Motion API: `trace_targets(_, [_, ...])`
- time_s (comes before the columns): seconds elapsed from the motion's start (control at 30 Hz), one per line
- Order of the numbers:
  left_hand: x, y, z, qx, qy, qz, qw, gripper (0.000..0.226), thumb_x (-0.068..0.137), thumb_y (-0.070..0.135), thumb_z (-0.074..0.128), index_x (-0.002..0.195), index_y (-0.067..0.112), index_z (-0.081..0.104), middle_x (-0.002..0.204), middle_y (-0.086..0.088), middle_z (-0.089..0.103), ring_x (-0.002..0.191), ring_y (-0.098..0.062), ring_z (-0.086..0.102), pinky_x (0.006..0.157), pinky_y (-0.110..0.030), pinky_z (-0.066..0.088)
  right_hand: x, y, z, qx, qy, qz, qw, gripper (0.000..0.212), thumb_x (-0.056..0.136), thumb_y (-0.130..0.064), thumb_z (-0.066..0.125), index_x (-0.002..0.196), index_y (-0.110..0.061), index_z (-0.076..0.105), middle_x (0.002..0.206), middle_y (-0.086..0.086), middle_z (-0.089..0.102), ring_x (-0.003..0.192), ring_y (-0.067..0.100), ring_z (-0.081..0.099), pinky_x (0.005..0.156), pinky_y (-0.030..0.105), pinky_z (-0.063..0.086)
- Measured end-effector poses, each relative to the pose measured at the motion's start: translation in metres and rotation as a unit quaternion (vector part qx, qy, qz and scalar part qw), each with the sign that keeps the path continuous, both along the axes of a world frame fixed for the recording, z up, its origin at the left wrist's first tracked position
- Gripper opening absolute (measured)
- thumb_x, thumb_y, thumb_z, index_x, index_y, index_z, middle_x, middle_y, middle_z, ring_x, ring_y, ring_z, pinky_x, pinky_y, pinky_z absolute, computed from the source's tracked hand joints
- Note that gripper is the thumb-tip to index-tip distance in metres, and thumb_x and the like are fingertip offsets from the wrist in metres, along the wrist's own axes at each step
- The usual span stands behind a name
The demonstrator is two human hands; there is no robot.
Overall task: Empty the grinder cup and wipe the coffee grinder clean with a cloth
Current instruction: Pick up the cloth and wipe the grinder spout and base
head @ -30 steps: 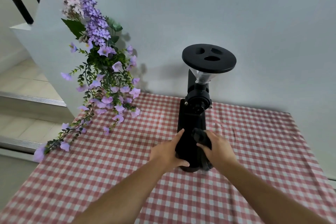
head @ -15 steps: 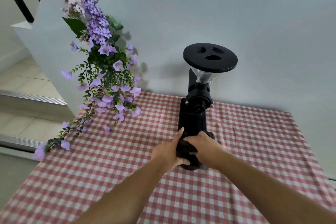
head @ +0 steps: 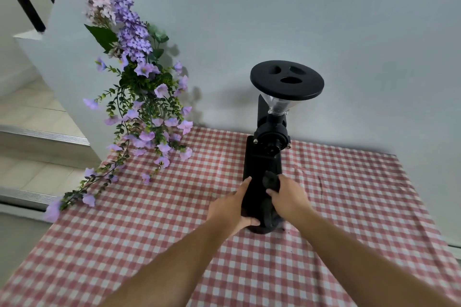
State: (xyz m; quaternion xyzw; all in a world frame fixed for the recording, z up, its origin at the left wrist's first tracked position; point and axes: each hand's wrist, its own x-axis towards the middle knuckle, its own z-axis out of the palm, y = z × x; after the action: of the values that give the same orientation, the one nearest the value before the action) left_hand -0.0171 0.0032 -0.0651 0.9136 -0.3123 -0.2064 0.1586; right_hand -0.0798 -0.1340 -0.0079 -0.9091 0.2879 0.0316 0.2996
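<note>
A person's two bare hands close in on a black coffee grinder (head: 262, 164) standing upright on a table draped in a red-and-white checked tablecloth (head: 349, 207), near the pale wall (head: 324, 20). The left hand (head: 228, 209) clasps the lower left side of the grinder's body, fingers laid flat along it and the thumb hooked around the front near the base. The right hand (head: 287, 197) presses a bunched dark cloth (head: 272, 180) against the grinder's right front face — fingers curled shut around the fabric, which shows just above the knuckles. The grinder sits between the two hands, its round black lid (head: 287, 80) and clear hopper (head: 277, 104) rising well above them. A spray of purple flowers (head: 139, 97) trails down onto the tablecloth at left, well apart from the hands.
</note>
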Motion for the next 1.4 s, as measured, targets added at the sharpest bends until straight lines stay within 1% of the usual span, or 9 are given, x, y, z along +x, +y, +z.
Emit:
trace_targets(0.13, [0.003, -0.003, -0.002, -0.009, 0.013, 0.017, 1.000, 0.103, 0.078, 0.056, 0.069, 0.150, 0.043, -0.004, 0.124, 0.006, 0.062, 0.106, -0.019, 0.062, 0.085, -0.036, 0.053, 0.007, 0.023, -0.010, 0.005, 0.016, 0.062, 0.998, 0.035, 0.092, -0.021, 0.054, 0.126, -0.019, 0.047, 0.116, 0.012, 0.058, 0.097, 0.026, 0.058, 0.087, 0.036, 0.051])
trace_targets(0.4, [0.008, 0.001, -0.003, -0.010, 0.035, 0.011, 0.999, 0.107, 0.079, 0.051, 0.072, 0.146, 0.052, -0.011, 0.129, 0.009, 0.062, 0.107, -0.017, 0.063, 0.090, -0.039, 0.053, -0.022, 0.005, -0.017, -0.145, 0.088, 0.295, 0.940, 0.060, 0.091, -0.015, 0.054, 0.143, -0.034, 0.030, 0.146, -0.015, 0.035, 0.116, 0.019, 0.036, 0.099, 0.028, 0.040])
trace_targets(0.5, [0.007, 0.002, -0.001, -0.020, 0.039, 0.014, 0.999, 0.106, 0.079, 0.050, 0.072, 0.147, 0.052, -0.009, 0.132, 0.007, 0.060, 0.113, -0.018, 0.061, 0.090, -0.038, 0.052, -0.035, -0.008, -0.011, -0.179, 0.109, 0.305, 0.929, 0.064, 0.088, -0.019, 0.060, 0.142, -0.034, 0.031, 0.148, -0.015, 0.031, 0.123, 0.019, 0.031, 0.100, 0.030, 0.041])
trace_targets(0.63, [0.005, 0.004, -0.004, -0.037, 0.040, 0.016, 0.998, 0.109, 0.076, 0.051, 0.075, 0.147, 0.051, -0.008, 0.130, 0.008, 0.061, 0.113, -0.017, 0.060, 0.090, -0.038, 0.053, -0.038, -0.018, 0.006, -0.181, 0.044, 0.236, 0.954, 0.055, 0.085, -0.008, 0.061, 0.133, -0.030, 0.044, 0.131, -0.011, 0.052, 0.115, 0.014, 0.038, 0.086, 0.026, 0.044])
trace_targets(0.77, [0.006, 0.002, -0.006, -0.033, 0.034, 0.018, 0.999, 0.108, 0.076, 0.053, 0.074, 0.149, 0.047, -0.005, 0.129, 0.008, 0.061, 0.112, -0.018, 0.062, 0.087, -0.037, 0.055, -0.028, -0.017, 0.004, -0.235, -0.076, 0.228, 0.942, 0.054, 0.088, -0.011, 0.058, 0.138, -0.027, 0.042, 0.145, -0.004, 0.045, 0.126, 0.026, 0.036, 0.105, 0.042, 0.039])
trace_targets(0.87, [0.005, 0.001, -0.007, -0.028, 0.028, 0.025, 0.999, 0.101, 0.076, 0.053, 0.074, 0.149, 0.043, 0.006, 0.128, 0.008, 0.062, 0.112, -0.018, 0.062, 0.087, -0.039, 0.055, -0.028, -0.006, -0.015, -0.256, 0.041, 0.306, 0.916, 0.071, 0.091, -0.015, 0.053, 0.147, -0.036, 0.016, 0.160, -0.005, 0.006, 0.146, 0.031, 0.001, 0.118, 0.050, 0.008])
trace_targets(0.97, [0.005, 0.000, -0.005, -0.022, 0.021, 0.021, 0.999, 0.102, 0.077, 0.052, 0.073, 0.150, 0.044, 0.003, 0.126, 0.007, 0.063, 0.108, -0.017, 0.062, 0.086, -0.038, 0.055, -0.036, -0.008, -0.022, -0.248, 0.084, 0.309, 0.914, 0.081, 0.092, -0.007, 0.047, 0.146, -0.041, -0.003, 0.160, -0.004, -0.008, 0.145, 0.028, -0.017, 0.118, 0.044, 0.002])
trace_targets(1.2, [0.004, 0.003, -0.005, -0.031, 0.014, 0.012, 0.999, 0.107, 0.075, 0.059, 0.071, 0.145, 0.053, -0.010, 0.115, 0.005, 0.066, 0.095, -0.014, 0.063, 0.081, -0.037, 0.056, -0.071, -0.010, -0.022, -0.224, 0.088, 0.292, 0.926, 0.066, 0.093, -0.002, 0.042, 0.148, -0.029, 0.017, 0.160, -0.001, 0.005, 0.146, 0.025, -0.005, 0.115, 0.038, 0.029])
trace_targets(1.4, [0.005, 0.001, -0.007, -0.027, 0.037, 0.023, 0.999, 0.108, 0.077, 0.051, 0.073, 0.147, 0.051, -0.009, 0.130, 0.007, 0.062, 0.110, -0.018, 0.063, 0.085, -0.033, 0.053, -0.053, -0.006, -0.009, -0.158, -0.090, 0.160, 0.970, 0.050, 0.090, -0.010, 0.045, 0.139, -0.023, 0.042, 0.145, 0.000, 0.040, 0.130, 0.024, 0.035, 0.099, 0.038, 0.046])
